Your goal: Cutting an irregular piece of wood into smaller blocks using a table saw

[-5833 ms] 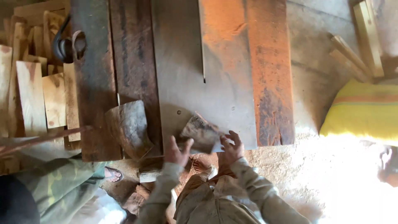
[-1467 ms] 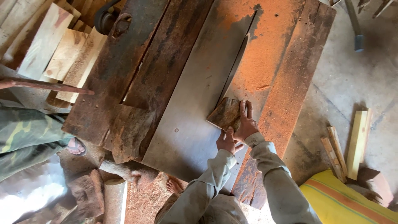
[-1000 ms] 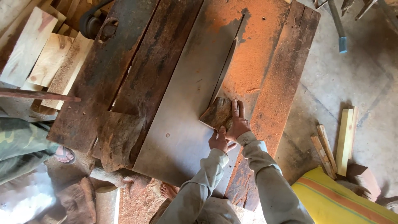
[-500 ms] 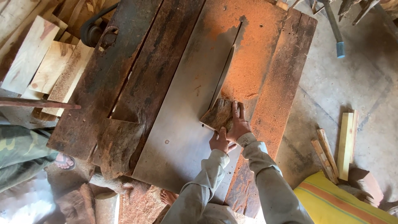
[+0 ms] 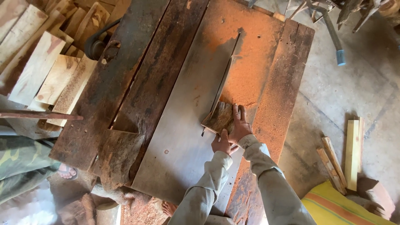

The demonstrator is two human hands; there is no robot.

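Observation:
A rough dark piece of wood (image 5: 218, 117) lies flat on the grey metal plate (image 5: 183, 125) of a saw table, its far end at the thin saw blade (image 5: 223, 83) in the slot. My right hand (image 5: 239, 124) presses flat on the piece's right side with fingers stretched forward. My left hand (image 5: 221, 142) pushes at its near edge with curled fingers. Red-orange sawdust (image 5: 254, 62) covers the table to the right of the blade.
Dark planks (image 5: 141, 79) form the table's left side, with a loose slab (image 5: 116, 154) at the near left. Pale cut boards (image 5: 46, 71) are stacked at the far left. Another person's camouflage leg and sandalled foot (image 5: 66, 171) stand left. Wood offcuts (image 5: 350, 154) lie on the concrete floor.
Both hands have pushed the piece of wood forward along the plate into the blade. Earlier, it was held up near the table's front edge. The view has tilted and shifted.

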